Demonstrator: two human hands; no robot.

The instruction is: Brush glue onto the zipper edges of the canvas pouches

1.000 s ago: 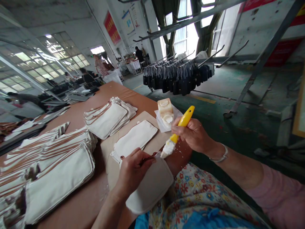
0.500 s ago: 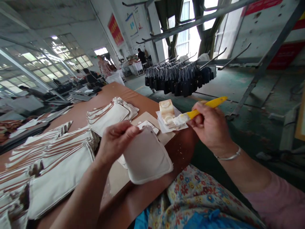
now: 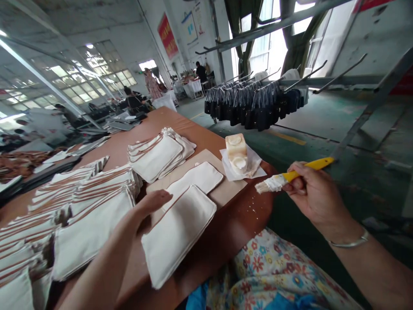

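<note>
My right hand (image 3: 309, 193) is closed on the yellow handle of a paintbrush (image 3: 292, 174), whose pale bristles carry white paste. The brush is over the table's right edge. Close to the upper left edge of a cream fabric panel (image 3: 182, 237) with stitched borders is my left hand (image 3: 155, 204); its fingers are mostly hidden, so its grip cannot be made out. That panel partly covers another cream panel (image 3: 204, 176), which lies on a tan board (image 3: 230, 187). A cut plastic container (image 3: 237, 150) with paste stands on white paper (image 3: 256, 165) beyond the board.
Stacks of cream panels with brown edges (image 3: 93, 232) fill the left of the brown table (image 3: 200, 129), with another pile (image 3: 158, 159) behind the board. Dark bags (image 3: 254, 110) hang on a metal rack beyond. People work in the background.
The brush has moved away from the container, to the right and toward me. The cream panel has tilted and dropped lower left, uncovering more of the other panel. The camera view has shifted slightly.
</note>
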